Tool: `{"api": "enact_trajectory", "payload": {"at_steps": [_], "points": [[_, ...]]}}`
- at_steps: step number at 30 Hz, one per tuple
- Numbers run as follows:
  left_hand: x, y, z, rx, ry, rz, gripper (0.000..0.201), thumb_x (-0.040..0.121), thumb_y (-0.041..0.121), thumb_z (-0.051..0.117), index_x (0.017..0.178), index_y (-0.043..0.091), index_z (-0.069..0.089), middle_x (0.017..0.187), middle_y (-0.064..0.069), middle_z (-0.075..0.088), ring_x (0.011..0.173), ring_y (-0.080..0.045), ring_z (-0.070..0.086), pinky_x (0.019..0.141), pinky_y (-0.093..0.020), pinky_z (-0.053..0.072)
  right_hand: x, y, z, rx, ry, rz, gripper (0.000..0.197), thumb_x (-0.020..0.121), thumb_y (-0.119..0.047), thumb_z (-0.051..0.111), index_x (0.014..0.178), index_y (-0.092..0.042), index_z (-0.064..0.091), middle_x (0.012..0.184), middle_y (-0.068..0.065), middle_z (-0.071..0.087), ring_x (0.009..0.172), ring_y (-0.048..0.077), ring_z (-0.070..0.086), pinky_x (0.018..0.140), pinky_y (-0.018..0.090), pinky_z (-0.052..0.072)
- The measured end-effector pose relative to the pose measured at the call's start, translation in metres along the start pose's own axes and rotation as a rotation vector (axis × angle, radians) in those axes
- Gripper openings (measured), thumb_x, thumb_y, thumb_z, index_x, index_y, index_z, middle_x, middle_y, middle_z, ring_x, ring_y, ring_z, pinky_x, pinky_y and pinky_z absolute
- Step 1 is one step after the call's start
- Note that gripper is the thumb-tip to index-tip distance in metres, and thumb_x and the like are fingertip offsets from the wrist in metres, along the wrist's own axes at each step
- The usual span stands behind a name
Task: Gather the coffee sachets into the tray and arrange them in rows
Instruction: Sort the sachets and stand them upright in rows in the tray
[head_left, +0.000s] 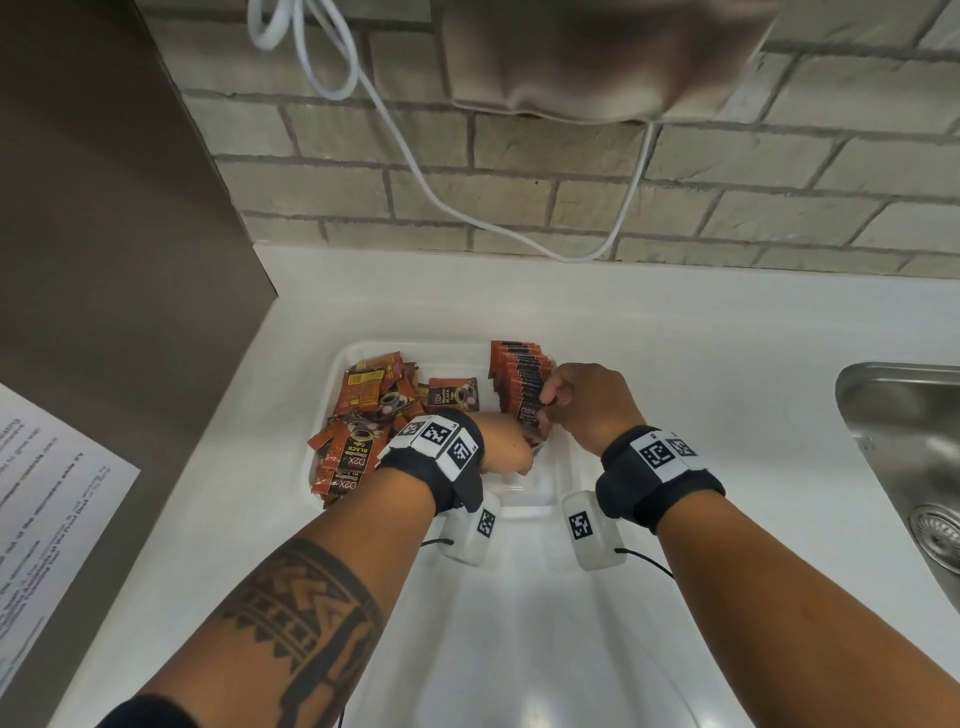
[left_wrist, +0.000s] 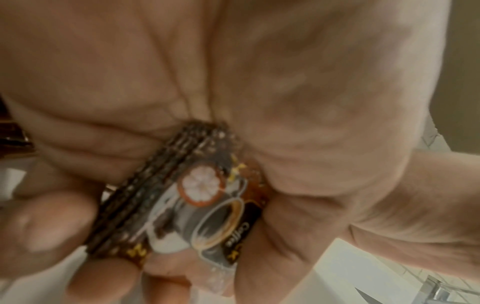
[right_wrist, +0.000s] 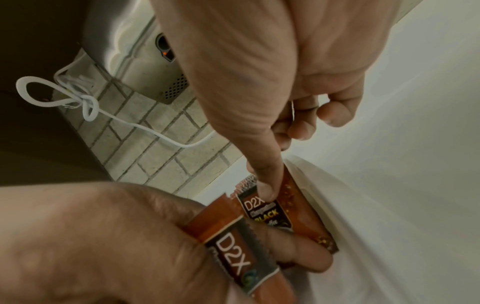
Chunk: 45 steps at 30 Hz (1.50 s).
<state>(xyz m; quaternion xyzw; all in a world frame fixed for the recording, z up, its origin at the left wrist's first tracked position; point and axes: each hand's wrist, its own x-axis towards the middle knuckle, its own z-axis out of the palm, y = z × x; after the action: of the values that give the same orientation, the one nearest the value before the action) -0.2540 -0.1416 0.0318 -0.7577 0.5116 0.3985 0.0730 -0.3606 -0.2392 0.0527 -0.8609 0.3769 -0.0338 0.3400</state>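
Observation:
A white tray (head_left: 336, 370) sits on the white counter. Loose orange-brown coffee sachets (head_left: 371, 402) lie piled in its left part. A row of sachets (head_left: 521, 371) stands on edge along its right side. My left hand (head_left: 506, 453) is low in the tray beside the row and grips a small stack of sachets (left_wrist: 202, 205) between thumb and fingers. My right hand (head_left: 555, 401) is at the near end of the row. It pinches the top of the front sachet (right_wrist: 269, 215) with its other fingers curled. The left hand's stack (right_wrist: 233, 253) lies just in front of it.
A steel sink (head_left: 904, 441) is sunk into the counter at the right. A printed sheet (head_left: 47, 493) hangs on the brown panel at the left. A white cable (head_left: 415, 171) loops down the brick wall from a wall-mounted unit (head_left: 597, 52).

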Motion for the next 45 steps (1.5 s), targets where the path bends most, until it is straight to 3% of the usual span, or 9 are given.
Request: {"api": "enact_trajectory", "payload": {"at_steps": [6,21,23,28,31,36,38,40,45], "points": [[-0.003,0.001,-0.003,0.036,0.017,0.061,0.052,0.095,0.018,0.053,0.147,0.015,0.045,0.142,-0.014,0.054,0.127,-0.034,0.051,0.110,-0.045,0.042,0.004,0.003,0.002,0.002,0.020,0.006,0.018,0.081,-0.004,0.073,0.081,-0.020,0.063,0.075,-0.011,0.057,0.066,0.002,0.052,0.055,0.012,0.034],[-0.009,0.004,-0.003,0.055,-0.009,0.076,0.048,0.096,0.021,0.051,0.144,0.014,0.048,0.142,-0.014,0.055,0.125,-0.034,0.054,0.106,-0.044,0.044,0.002,0.003,0.003,-0.009,-0.002,-0.024,0.022,0.078,-0.005,0.077,0.083,-0.019,0.061,0.074,-0.009,0.056,0.063,0.002,0.049,0.050,0.011,0.036],[-0.010,0.004,-0.002,0.052,-0.003,0.074,0.048,0.096,0.020,0.051,0.144,0.013,0.049,0.140,-0.013,0.055,0.115,-0.029,0.055,0.103,-0.043,0.045,0.001,0.003,0.002,0.003,-0.001,-0.028,0.023,0.078,-0.004,0.077,0.082,-0.020,0.061,0.074,-0.008,0.056,0.063,0.003,0.049,0.051,0.010,0.038],[-0.007,0.000,0.000,0.034,0.006,0.048,0.039,0.092,0.022,0.053,0.129,0.008,0.056,0.111,-0.004,0.049,0.095,-0.023,0.044,0.093,-0.041,0.046,0.000,0.004,0.001,0.001,0.002,-0.030,0.022,0.080,-0.003,0.075,0.083,-0.020,0.061,0.076,-0.010,0.056,0.066,0.004,0.051,0.055,0.012,0.034],[-0.012,0.002,-0.001,0.006,-0.002,0.048,0.012,0.093,0.021,0.053,0.104,0.023,0.048,0.109,-0.010,0.056,0.089,-0.023,0.047,0.082,-0.036,0.047,-0.001,0.006,-0.001,-0.007,0.010,-0.048,0.022,0.080,-0.004,0.075,0.082,-0.021,0.061,0.075,-0.012,0.054,0.067,0.003,0.050,0.054,0.010,0.035],[-0.026,-0.005,-0.008,-0.342,0.025,0.017,0.015,0.098,0.013,0.052,0.111,0.014,0.058,0.088,-0.010,0.062,0.062,-0.018,0.054,0.053,-0.025,0.046,-0.004,0.010,-0.008,0.039,0.081,-0.081,0.013,0.083,-0.013,0.075,0.084,-0.019,0.064,0.076,-0.009,0.057,0.066,0.002,0.049,0.058,0.005,0.037],[-0.033,-0.014,-0.011,-0.593,0.038,0.015,0.015,0.098,0.011,0.059,0.112,0.011,0.061,0.091,-0.011,0.067,0.067,-0.018,0.065,0.063,-0.030,0.059,-0.007,0.011,-0.009,0.106,0.120,-0.107,0.007,0.086,-0.019,0.073,0.087,-0.020,0.066,0.078,-0.011,0.061,0.067,0.000,0.052,0.058,0.006,0.037],[-0.034,-0.024,-0.012,-0.781,0.094,0.089,0.021,0.094,0.013,0.069,0.115,0.009,0.065,0.103,-0.014,0.072,0.090,-0.023,0.072,0.081,-0.038,0.062,-0.010,0.010,-0.011,0.181,0.120,-0.143,0.005,0.088,-0.027,0.072,0.091,-0.025,0.067,0.083,-0.014,0.065,0.072,-0.003,0.056,0.062,0.007,0.038],[-0.040,-0.030,-0.011,-1.140,0.213,0.261,0.030,0.089,0.014,0.076,0.117,0.007,0.068,0.101,-0.010,0.073,0.094,-0.021,0.071,0.079,-0.037,0.061,-0.012,0.003,-0.014,0.368,-0.032,-0.155,0.013,0.084,-0.026,0.080,0.093,-0.027,0.071,0.089,-0.005,0.073,0.083,0.010,0.068,0.080,0.024,0.053]]}}
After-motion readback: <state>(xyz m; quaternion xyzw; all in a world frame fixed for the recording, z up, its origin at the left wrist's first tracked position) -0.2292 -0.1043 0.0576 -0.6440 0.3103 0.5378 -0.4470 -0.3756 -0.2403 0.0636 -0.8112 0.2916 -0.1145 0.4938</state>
